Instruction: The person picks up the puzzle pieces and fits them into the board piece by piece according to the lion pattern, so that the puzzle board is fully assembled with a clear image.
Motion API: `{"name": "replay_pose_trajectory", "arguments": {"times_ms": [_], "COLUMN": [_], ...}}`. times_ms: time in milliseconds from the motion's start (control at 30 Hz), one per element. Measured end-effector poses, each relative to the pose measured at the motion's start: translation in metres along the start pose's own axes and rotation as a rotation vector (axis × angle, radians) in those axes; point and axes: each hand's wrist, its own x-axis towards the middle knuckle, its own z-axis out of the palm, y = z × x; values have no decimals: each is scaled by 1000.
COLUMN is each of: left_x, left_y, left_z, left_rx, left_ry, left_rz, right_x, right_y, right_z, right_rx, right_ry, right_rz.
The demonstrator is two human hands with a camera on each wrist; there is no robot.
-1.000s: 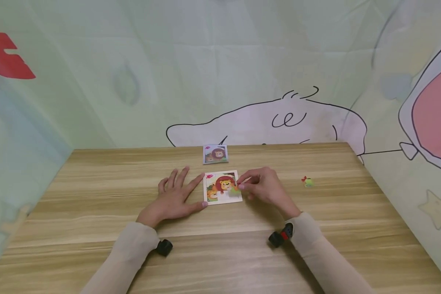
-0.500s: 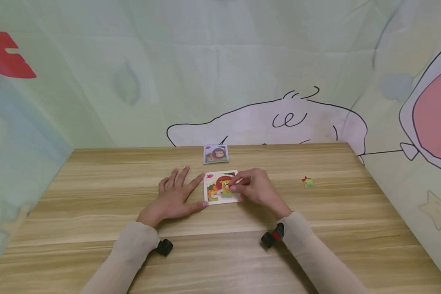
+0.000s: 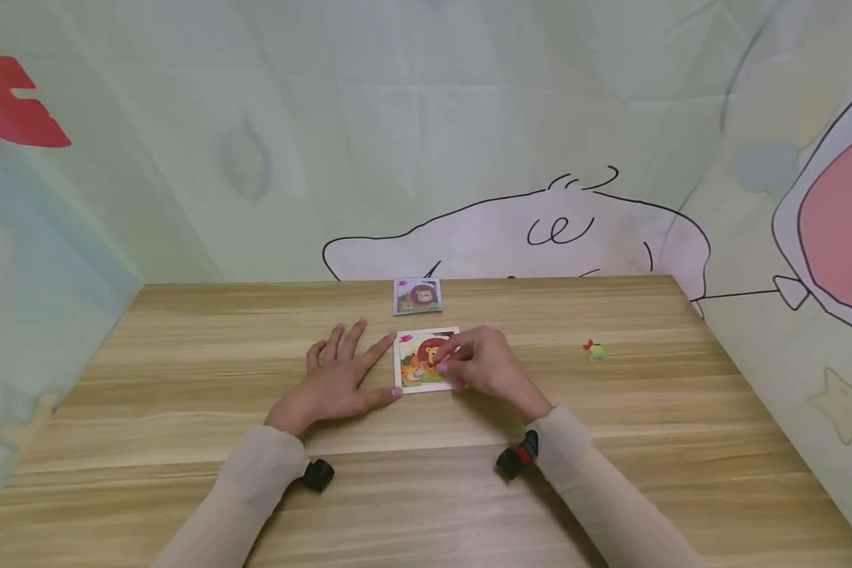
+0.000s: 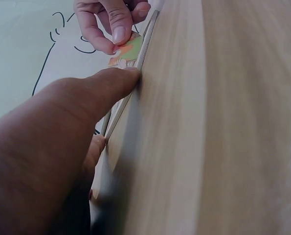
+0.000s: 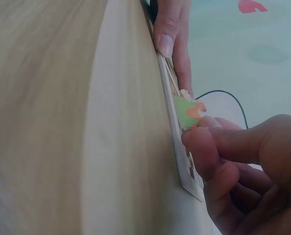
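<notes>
A small square lion puzzle board [image 3: 406, 387] with a pale frame lies mid-table. My left hand [image 3: 334, 385] lies with fingers spread beside it, thumb and index fingertip touching its left edge. Over the board, my right hand [image 3: 488, 364] pinches a green and orange puzzle piece [image 5: 187, 111] between thumb and index finger. In the right wrist view the piece stands tilted at the board's frame. The left wrist view shows the same piece just beyond my left thumb [image 4: 118, 81]. Part of the board's right side is hidden under my right hand.
Behind the board lies a matching lion picture card [image 3: 417, 297] near the table's back edge. Another loose puzzle piece [image 3: 594, 351], green and red, lies to the right on the wooden table [image 3: 426, 489]. A printed cloth backdrop [image 3: 426, 142] rises behind.
My right hand has moved left with the puzzle piece, from the board's right edge to over its lower middle. My left hand stays in place at the left edge.
</notes>
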Motion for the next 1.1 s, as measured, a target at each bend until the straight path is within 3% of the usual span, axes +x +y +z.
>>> {"name": "replay_pose_trajectory", "arguments": {"times_ms": [767, 1100], "left_x": [3, 1], "left_y": [-2, 0], "left_z": [2, -1], "left_rx": [-10, -15], "left_ry": [-12, -12], "left_rz": [5, 6], "right_x": [3, 2], "right_y": [2, 3], "right_z": [2, 8], "right_rx": [-61, -177], "right_ry": [-24, 48], "right_rz": [-37, -118]}}
